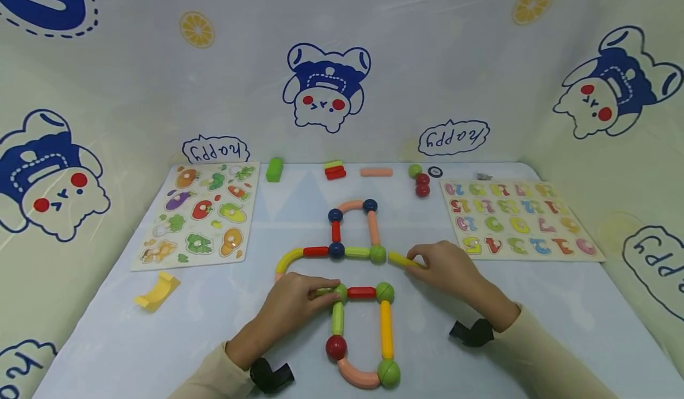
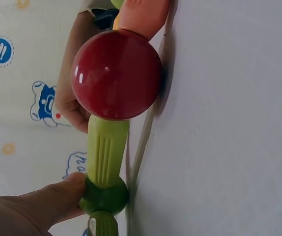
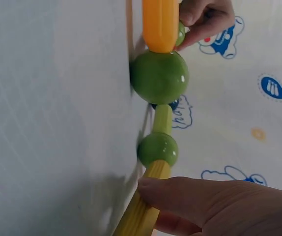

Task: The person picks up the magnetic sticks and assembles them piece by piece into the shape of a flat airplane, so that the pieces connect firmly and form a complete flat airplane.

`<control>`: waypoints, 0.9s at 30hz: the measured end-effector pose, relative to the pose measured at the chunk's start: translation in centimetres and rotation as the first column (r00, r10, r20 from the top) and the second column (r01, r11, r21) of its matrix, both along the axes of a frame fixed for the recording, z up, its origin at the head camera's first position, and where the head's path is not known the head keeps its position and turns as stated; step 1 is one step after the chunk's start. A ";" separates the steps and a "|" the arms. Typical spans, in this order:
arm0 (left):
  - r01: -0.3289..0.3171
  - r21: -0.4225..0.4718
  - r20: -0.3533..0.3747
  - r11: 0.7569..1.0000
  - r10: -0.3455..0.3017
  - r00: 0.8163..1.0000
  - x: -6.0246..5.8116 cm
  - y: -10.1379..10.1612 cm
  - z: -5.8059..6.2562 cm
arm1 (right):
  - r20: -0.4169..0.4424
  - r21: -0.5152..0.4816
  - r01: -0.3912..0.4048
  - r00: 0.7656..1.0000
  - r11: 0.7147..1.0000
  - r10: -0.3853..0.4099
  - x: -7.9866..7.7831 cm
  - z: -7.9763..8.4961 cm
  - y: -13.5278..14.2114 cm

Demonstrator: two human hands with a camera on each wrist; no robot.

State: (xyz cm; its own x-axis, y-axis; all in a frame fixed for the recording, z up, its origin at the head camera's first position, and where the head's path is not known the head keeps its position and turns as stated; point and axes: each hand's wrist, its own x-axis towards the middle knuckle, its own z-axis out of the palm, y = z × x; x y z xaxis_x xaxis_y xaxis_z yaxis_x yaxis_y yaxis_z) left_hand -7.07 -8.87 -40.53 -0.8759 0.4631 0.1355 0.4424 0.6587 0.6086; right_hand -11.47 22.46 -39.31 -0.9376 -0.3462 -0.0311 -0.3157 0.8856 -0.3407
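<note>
My left hand (image 1: 296, 301) pinches a green ball (image 2: 104, 195) at the upper left corner of a loop of rods and balls. A light green rod (image 2: 106, 152) links that ball to a red ball (image 2: 116, 73). With thumb and fingers, my right hand (image 1: 446, 271) pinches a yellow rod (image 1: 403, 260). The rod's tip points at another green ball (image 1: 377, 254); whether they touch I cannot tell. That ball joins a light green rod (image 1: 357, 251) and a pink rod (image 1: 373, 227) in the upper loop. A yellow curved rod (image 1: 288, 260) runs left, partly hidden behind my left hand.
A vegetable puzzle board (image 1: 200, 215) lies at left, a number puzzle board (image 1: 518, 221) at right. A yellow curved block (image 1: 158, 291) lies near the left board. Along the back are a green block (image 1: 275, 170), a pink rod (image 1: 376, 172) and red balls (image 1: 423, 185).
</note>
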 end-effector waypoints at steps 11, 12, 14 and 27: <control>-0.014 -0.087 -0.052 0.996 0.010 0.999 -0.1 -0.3 0.3 | 0.018 -0.011 0.047 0.999 0.999 -0.047 0.0 -0.6 -0.5; -0.015 -0.090 -0.051 0.996 0.010 0.999 -0.1 -0.3 0.3 | 0.020 -0.012 0.048 0.999 0.999 -0.047 0.0 -0.6 -0.6; -0.016 -0.095 -0.046 0.995 0.011 0.999 -0.2 -0.4 0.4 | 0.018 -0.011 0.043 0.999 0.999 -0.042 0.0 -0.6 -0.6; 0.076 -0.168 -0.049 0.983 -0.086 0.995 -3.7 3.2 3.7 | -0.018 -0.033 0.037 0.999 0.999 -0.038 -0.2 -0.6 -0.4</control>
State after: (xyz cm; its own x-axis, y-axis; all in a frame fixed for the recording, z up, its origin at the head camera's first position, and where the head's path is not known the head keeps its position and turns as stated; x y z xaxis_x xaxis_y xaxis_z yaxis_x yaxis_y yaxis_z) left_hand -10.72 -5.65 -36.82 -0.8278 0.5523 0.0989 0.5287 0.7089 0.4669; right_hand -11.62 22.10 -39.94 -0.9504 -0.3112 -0.0024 -0.2890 0.8856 -0.3636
